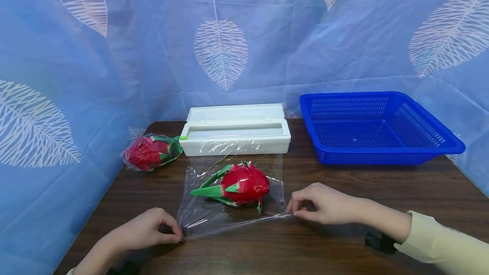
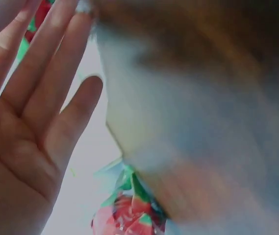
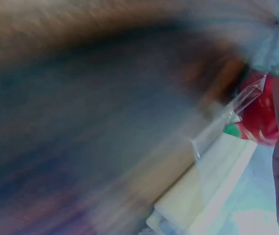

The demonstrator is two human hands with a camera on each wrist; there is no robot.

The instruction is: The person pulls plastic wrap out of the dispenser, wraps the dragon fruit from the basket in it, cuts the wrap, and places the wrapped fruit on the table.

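A red dragon fruit (image 1: 246,183) with green scales lies on a sheet of clear plastic wrap (image 1: 202,222) spread over the table. The sheet runs from a white dispenser box (image 1: 280,146) with its lid raised. My left hand (image 1: 147,229) pinches the sheet's near left corner between thumb and fingers. At the near right corner my right hand (image 1: 324,205) pinches the other end, so the near edge stretches between both hands. The right wrist view shows the dragon fruit (image 3: 259,112) beyond the fingers, with a fold of wrap in front of it.
A second dragon fruit (image 1: 147,154), covered in plastic wrap, lies left of the box. At the back right stands a blue slotted basket (image 1: 386,156). The brown wooden table (image 1: 305,249) meets a blue leaf-patterned cloth (image 1: 267,54) behind and at the sides.
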